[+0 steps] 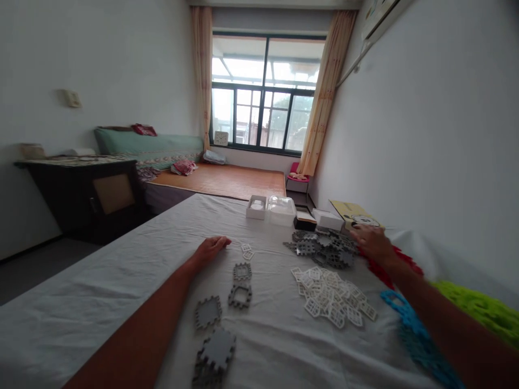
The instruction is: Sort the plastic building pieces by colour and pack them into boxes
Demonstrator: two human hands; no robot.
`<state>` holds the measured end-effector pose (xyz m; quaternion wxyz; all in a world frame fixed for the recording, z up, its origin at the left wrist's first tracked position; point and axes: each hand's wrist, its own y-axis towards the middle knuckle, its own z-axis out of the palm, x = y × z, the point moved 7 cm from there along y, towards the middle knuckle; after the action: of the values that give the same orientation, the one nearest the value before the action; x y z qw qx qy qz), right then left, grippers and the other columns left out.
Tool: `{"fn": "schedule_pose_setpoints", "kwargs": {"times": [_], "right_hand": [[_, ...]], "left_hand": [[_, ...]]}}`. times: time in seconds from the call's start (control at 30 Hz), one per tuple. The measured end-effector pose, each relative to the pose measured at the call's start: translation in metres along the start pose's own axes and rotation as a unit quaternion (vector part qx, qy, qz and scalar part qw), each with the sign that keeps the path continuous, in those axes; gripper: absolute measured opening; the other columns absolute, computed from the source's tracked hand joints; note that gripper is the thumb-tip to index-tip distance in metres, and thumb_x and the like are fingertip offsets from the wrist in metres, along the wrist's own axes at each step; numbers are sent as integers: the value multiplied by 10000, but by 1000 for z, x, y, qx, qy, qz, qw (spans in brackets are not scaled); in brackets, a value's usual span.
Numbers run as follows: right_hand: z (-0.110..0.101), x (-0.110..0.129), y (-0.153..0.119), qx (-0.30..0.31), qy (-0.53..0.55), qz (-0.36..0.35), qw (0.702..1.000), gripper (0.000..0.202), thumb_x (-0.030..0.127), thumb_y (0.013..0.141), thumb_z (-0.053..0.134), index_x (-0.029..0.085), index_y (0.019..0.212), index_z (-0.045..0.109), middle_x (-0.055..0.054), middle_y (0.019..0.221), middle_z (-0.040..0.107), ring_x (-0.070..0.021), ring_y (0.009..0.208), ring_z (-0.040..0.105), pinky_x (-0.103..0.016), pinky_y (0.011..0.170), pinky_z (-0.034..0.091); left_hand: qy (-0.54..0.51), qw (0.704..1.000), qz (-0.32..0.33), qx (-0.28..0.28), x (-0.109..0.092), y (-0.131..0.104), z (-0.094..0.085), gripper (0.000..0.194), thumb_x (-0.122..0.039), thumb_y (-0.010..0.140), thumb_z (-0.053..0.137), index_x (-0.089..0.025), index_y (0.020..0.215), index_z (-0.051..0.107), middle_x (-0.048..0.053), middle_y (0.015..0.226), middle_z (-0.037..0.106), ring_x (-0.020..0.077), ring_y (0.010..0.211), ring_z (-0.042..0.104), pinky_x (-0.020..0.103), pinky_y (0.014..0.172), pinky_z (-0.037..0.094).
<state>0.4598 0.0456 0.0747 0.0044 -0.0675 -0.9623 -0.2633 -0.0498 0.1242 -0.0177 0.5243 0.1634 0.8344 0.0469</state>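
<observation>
Our left fingers (221, 242) loosely curled, right fingers (360, 231) blurred, holds unclear, white tiles (247, 252) flat beside the left, yellow booklet (346, 208) slanting beyond the right.

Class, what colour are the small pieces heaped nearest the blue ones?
White pieces, clearest in the head view.

Near the left fingers (222, 242), the gray notched tiles (208, 312) look like matt, smooth plastic; under them lies creased cloth (162, 259). Beyond, between both hands' fingers, the clear box (281, 209) looks like glossy plastic.
</observation>
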Motion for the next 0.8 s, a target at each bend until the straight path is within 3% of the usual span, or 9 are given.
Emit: {"fn": "schedule_pose_setpoints", "kwargs": {"times": [0.07,0.17,0.23,0.3,0.37,0.47,0.63,0.8], "right_hand": [[1,84,-15,26,99,-106,989,326,337,863,468,163,1092,623,-115,1118,643,-217,1050,560,-344,956,376],[5,206,-55,111,201,-246,942,274,278,851,503,194,1080,627,-73,1090,655,-201,1052,542,-329,942,394],[7,269,-82,148,234,-320,906,279,214,859,483,205,1106,614,-54,1124,643,-190,1062,525,-321,951,387],[12,310,-96,162,237,-355,890,347,119,856,437,216,1152,590,-36,1185,617,-183,1069,507,-315,952,382],[21,330,-97,165,222,-355,893,444,42,829,411,232,1202,557,-17,1252,578,-181,1083,485,-312,942,382],[37,338,-85,178,193,-339,903,455,43,832,429,276,1204,548,11,1282,555,-183,1093,464,-319,923,386],[42,335,-82,186,144,-357,904,241,145,890,441,215,1029,626,-48,1129,629,-183,1009,506,-308,923,373],[35,323,-93,164,106,-342,919,224,121,867,443,174,1008,609,-87,1041,642,-196,979,535,-299,889,392]], "left_hand": [[2,1000,0,-2,-1,-1,0,545,-610,755,455,-146,884,712,74,873,714,230,851,628,328,808,471],[2,1000,8,1,-3,-3,0,533,-598,763,449,-149,879,712,69,874,713,227,850,624,324,805,467],[5,1000,16,3,-5,-4,0,524,-585,774,441,-148,873,712,67,866,713,225,846,623,318,795,466],[13,1000,24,4,-7,-5,-1,512,-569,787,431,-148,859,714,63,843,712,221,829,623,310,777,465],[23,999,32,4,-9,-6,-1,505,-554,802,417,-150,852,715,61,829,710,216,812,622,304,762,464],[27,999,37,4,-12,-6,-1,497,-545,806,414,-152,849,717,58,822,711,215,804,622,300,755,464],[8,1000,27,6,-8,-4,0,503,-568,774,440,-158,847,721,56,824,715,221,807,624,308,765,471],[-13,1000,12,3,-2,-1,1,518,-593,752,460,-159,865,719,60,861,719,227,840,630,317,791,475]]}}
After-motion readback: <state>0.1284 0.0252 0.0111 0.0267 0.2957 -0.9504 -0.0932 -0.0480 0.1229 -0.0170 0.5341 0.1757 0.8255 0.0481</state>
